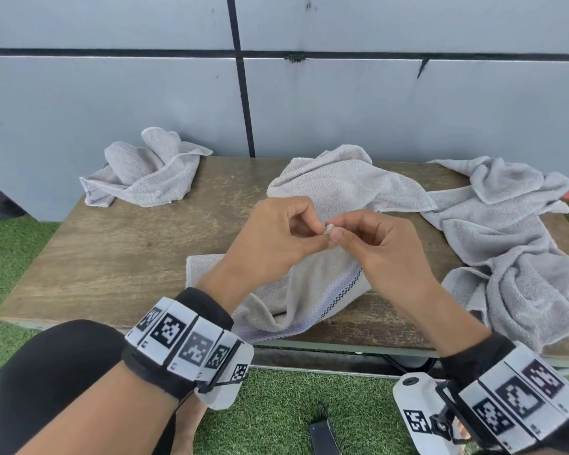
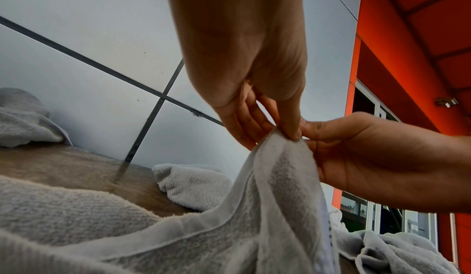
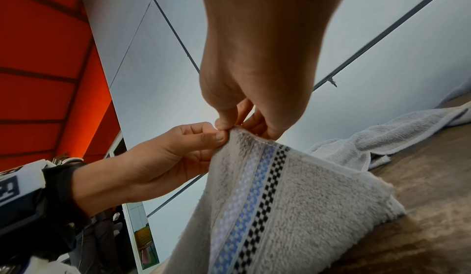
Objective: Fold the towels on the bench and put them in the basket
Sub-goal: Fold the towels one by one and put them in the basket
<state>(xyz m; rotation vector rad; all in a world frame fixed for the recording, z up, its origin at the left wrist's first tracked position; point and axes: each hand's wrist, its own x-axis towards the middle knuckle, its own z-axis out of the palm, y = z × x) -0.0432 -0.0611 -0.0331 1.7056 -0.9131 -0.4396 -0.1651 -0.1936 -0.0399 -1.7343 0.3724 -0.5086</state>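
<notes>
- The left hand [image 1: 276, 231] and the right hand [image 1: 380, 239] are meeting at the centre of the head view, each pinching with thumb and fingertips the same raised corner of the striped towel [image 1: 312, 290].
- In the left wrist view, the left hand [image 2: 254, 66] is coming down from the top of the frame and the right hand [image 2: 369, 153] is entering from the right edge, both nipping the towel's peak.
- In the right wrist view, the right hand [image 3: 254, 66] is reaching down from the top and the left hand [image 3: 165, 157] is coming in from the left, thumbs touching the cloth at the same point.
- The striped towel is hanging down from that pinched corner, its lower part lying on the front edge of the bench [image 1: 112, 251], lower centre of the head view; its woven band of blue and black checks [image 3: 254, 207] is running diagonally through the right wrist frame.
- A crumpled grey towel [image 1: 145, 172] is sitting at the upper left of the bench, by the grey panelled wall [image 1: 112, 103].
- A second grey towel [image 1: 345, 182] is lying just behind the hands, centre of the frame.
- A third, larger grey towel [image 1: 513, 244] is sprawling over the bench's right side and drooping past its front edge.
- The basket is appearing in none of the views.
- Green artificial turf [image 1: 276, 405] is covering the ground under the bench.
</notes>
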